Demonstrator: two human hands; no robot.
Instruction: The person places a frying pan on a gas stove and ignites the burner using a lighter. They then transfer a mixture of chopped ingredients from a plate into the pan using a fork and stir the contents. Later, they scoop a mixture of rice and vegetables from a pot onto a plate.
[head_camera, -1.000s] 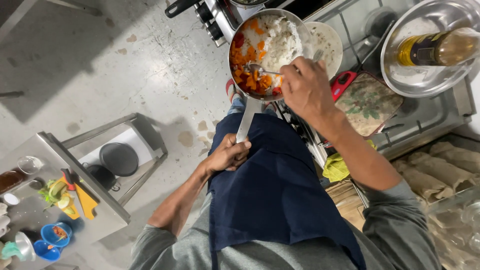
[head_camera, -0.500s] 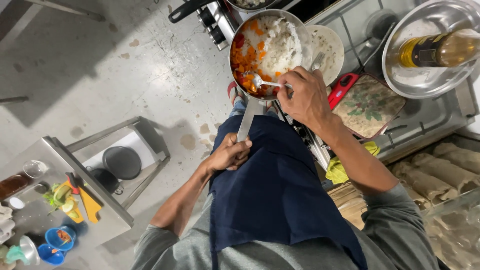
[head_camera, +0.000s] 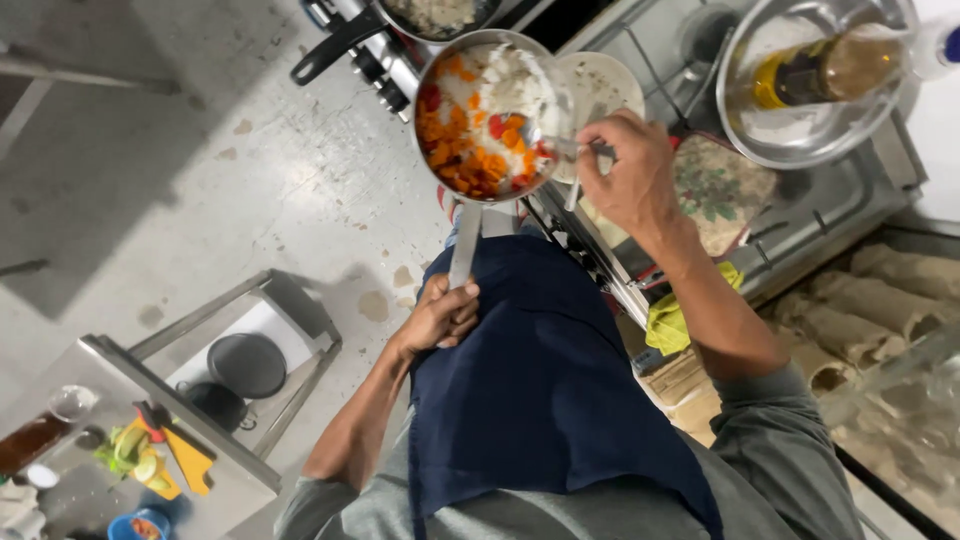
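The stove (head_camera: 800, 215) fills the upper right, with a steel table (head_camera: 150, 400) at lower left and bare floor (head_camera: 200, 150) between them. The dark apron (head_camera: 540, 390) hangs below the pan (head_camera: 490, 110), which is held out in front of the stove edge. A wide steel bowl (head_camera: 800, 130) on the stove holds a bottle (head_camera: 830, 65) lying on its side. A patterned cloth (head_camera: 720, 190) lies just beside the right hand (head_camera: 630, 175), and a pale plate (head_camera: 600, 85) sits behind the pan. A second, black-handled pan (head_camera: 430, 15) stands at the top edge.

The pan holds white rice and orange and red vegetable pieces. Its long handle (head_camera: 465, 245) points down toward the body, and the left hand (head_camera: 440, 315) is wrapped around its end. The right hand's fingers pinch a spoon (head_camera: 545, 140), bowl end in the food, shaft running roughly sideways.
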